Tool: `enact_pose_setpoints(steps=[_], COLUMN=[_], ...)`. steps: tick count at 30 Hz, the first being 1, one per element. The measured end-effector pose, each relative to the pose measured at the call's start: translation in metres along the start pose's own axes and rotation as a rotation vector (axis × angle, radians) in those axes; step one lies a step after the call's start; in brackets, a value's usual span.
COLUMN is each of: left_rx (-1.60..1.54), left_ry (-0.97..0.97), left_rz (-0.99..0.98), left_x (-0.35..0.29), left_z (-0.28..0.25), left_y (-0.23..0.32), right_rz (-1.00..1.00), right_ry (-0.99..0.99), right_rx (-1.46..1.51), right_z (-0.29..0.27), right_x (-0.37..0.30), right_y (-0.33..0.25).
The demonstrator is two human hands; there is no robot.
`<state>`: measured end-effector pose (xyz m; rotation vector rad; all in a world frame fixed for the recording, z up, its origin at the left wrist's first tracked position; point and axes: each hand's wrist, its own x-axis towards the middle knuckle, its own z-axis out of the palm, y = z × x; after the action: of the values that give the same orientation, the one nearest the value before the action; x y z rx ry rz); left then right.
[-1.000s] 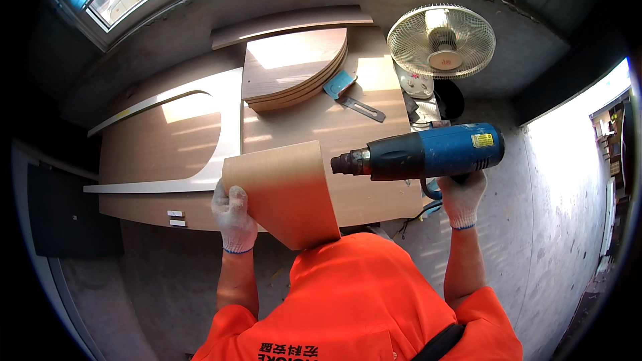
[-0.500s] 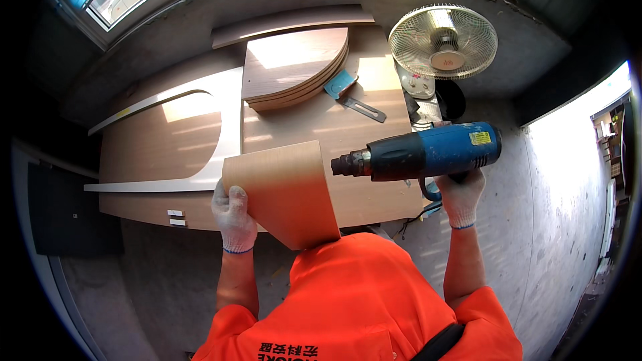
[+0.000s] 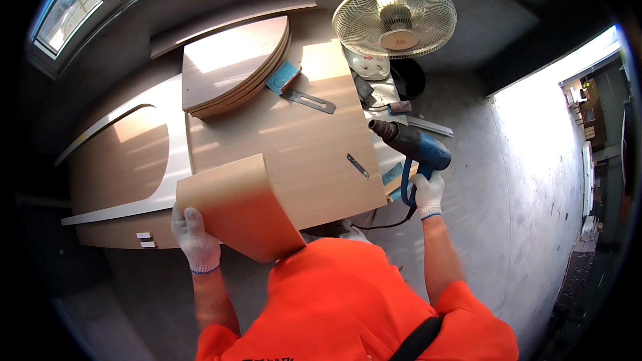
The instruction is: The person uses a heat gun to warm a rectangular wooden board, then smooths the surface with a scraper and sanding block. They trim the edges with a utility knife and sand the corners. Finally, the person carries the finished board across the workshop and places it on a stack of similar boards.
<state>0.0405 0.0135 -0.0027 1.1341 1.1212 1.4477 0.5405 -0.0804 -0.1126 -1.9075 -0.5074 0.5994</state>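
Observation:
My left hand (image 3: 196,239), in a white knit glove, grips the left edge of a wood-grain board (image 3: 237,204) tilted up against my orange shirt. The thumb lies on its face; the other fingers are mostly hidden behind it. Off to the right, my gloved right hand (image 3: 428,195) is closed around the handle of a blue and black heat gun (image 3: 418,145). Its dark nozzle points up and left, apart from the board. A dark cord hangs below the grip. Beneath the held board lies a large wood-grain panel (image 3: 321,147) serving as a worktop.
Stacked curved-edge boards (image 3: 234,60) lie on the worktop beside a teal block (image 3: 283,77), a slotted metal bar (image 3: 311,101) and a small dark blade-like strip (image 3: 358,166). A white curved frame piece (image 3: 175,147) is at left. A caged fan (image 3: 394,20) stands at the back right.
My right hand has drawn the heat gun away from the board and turned its nozzle toward the back. My left hand still holds the board. The view has shifted rightward.

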Motion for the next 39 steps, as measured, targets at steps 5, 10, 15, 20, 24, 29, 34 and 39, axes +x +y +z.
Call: enact_pose_setpoints(steps=[5, 10, 15, 20, 24, 29, 34, 39], left_rx=[0.067, 0.1, 0.03, -0.054, 0.053, 0.049, 0.066, 0.041], left_ry=[0.045, 0.1, 0.139, 0.11, 0.055, 0.068, 0.049, 0.04], left_rz=[-0.037, -0.069, -0.058, -0.04, -0.065, -0.063, -0.083, -0.1], left_x=[-0.022, -0.024, -0.039, -0.038, -0.053, -0.066, -0.068, -0.064], left_z=[0.005, 0.032, 0.046, 0.066, 0.058, 0.055, 0.056, 0.064], left_y=[-0.001, -0.005, -0.002, -0.007, -0.009, -0.007, -0.001, 0.006], right_rz=[0.546, 0.589, -0.248, 0.12, 0.327, 0.243, 0.236, 0.029], right_ry=[0.05, 0.062, -0.14, -1.348, -1.316, -1.224, -1.199, -1.13], right_rx=[-0.1, -0.07, -0.427, 0.697, 0.706, 0.667, 0.649, 0.471], right_z=[-0.008, 0.018, 0.079, 0.11, 0.12, 0.12, 0.115, 0.115], right_x=[0.063, 0.104, 0.054, -0.082, -0.108, -0.129, -0.133, -0.128], right_y=[0.124, 0.212, 0.074, -0.117, -0.13, -0.134, -0.136, -0.137])
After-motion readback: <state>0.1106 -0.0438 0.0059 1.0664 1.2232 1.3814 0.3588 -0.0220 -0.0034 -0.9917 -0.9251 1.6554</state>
